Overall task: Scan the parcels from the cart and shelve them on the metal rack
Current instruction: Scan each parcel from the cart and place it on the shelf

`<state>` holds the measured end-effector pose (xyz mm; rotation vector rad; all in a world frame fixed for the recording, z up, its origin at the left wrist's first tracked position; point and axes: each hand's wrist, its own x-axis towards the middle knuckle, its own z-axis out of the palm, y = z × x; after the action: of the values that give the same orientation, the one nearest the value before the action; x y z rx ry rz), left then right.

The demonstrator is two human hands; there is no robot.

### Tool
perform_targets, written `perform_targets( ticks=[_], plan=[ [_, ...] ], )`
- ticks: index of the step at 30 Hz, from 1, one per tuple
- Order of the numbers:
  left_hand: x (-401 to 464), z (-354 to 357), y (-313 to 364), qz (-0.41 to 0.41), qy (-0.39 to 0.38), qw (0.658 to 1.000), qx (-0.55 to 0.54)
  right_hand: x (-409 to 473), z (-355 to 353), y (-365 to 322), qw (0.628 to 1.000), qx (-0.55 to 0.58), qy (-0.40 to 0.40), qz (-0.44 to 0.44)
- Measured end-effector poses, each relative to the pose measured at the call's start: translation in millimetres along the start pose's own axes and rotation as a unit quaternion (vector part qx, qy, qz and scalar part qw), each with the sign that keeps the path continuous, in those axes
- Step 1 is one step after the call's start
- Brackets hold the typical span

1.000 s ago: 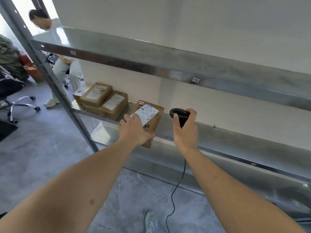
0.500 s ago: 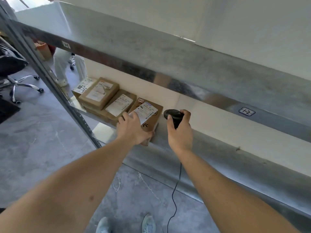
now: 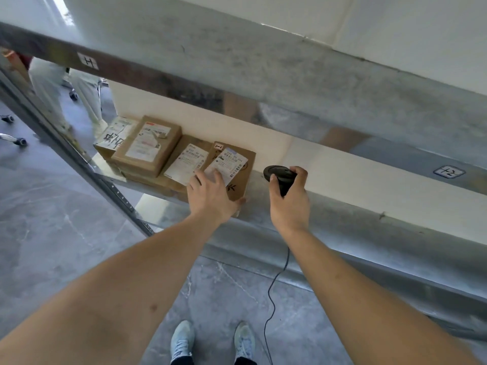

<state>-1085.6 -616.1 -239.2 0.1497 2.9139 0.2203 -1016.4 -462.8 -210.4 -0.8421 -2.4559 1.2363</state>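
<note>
Left hand lies flat-fingered on a parcel, apparently shelved on the metal rack; right hand grips the scanner.

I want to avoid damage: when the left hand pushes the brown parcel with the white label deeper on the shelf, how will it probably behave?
The parcel is a flat cardboard box, so it should slide stiffly without tipping or rolling. The shelf is smooth metal, so little resistance is likely. The left hand moves it with spread fingers, suggesting it is rather light.

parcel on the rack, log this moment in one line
step: shelving | left hand: fingers spread on parcel | right hand: grips scanner | parcel: on rack beside other parcels
</note>
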Motion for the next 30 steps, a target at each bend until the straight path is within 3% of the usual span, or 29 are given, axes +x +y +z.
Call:
perform_targets(
  ticks=[3, 14, 18, 22, 30],
  plan=[
    [4, 2, -6, 0.03, 0.018, 0.999, -0.01, -4, 5, -1, 1.0, -0.007, 0.012, -0.007],
    [20, -13, -17, 0.136, -0.029, 0.99, -0.004, -17, 9, -13, 0.999, 0.005, 0.053, 0.006],
    [6, -36, -14, 0.233, 0.004, 0.972, 0.0, -31, 1, -20, 0.996, 0.017, 0.085, 0.016],
    [-15, -60, -6, 0.304, -0.011, 0.952, 0.023, -56, -18, -27, 0.991, 0.039, 0.126, 0.028],
    [-73, -87, 42, 0.407, -0.013, 0.91, 0.077, -106, -87, -28, 0.968, 0.069, 0.237, 0.052]
  ],
)
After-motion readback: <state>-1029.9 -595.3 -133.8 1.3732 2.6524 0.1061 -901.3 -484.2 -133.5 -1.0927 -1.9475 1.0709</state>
